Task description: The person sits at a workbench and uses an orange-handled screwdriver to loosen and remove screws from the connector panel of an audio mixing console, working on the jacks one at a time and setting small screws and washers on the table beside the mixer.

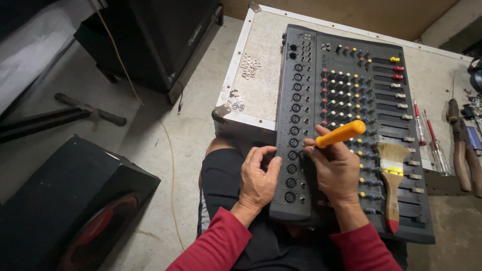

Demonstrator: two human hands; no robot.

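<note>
A dark grey audio mixer (346,100) with rows of sockets, coloured knobs and faders lies across a worn work surface (261,85) and my lap. My right hand (335,168) grips a screwdriver with an orange handle (341,133), its tip pointed down near the socket column. My left hand (258,175) holds the mixer's left edge, thumb by the sockets. A paintbrush (392,180) with a wooden handle lies on the faders beside my right hand.
Small metal washers and nuts (249,65) lie in two heaps (237,103) on the surface. Two red-tipped screwdrivers (429,138) and pliers (464,150) rest at the right. Black speaker cabinets (70,211) and stand legs (60,115) sit on the concrete floor at left.
</note>
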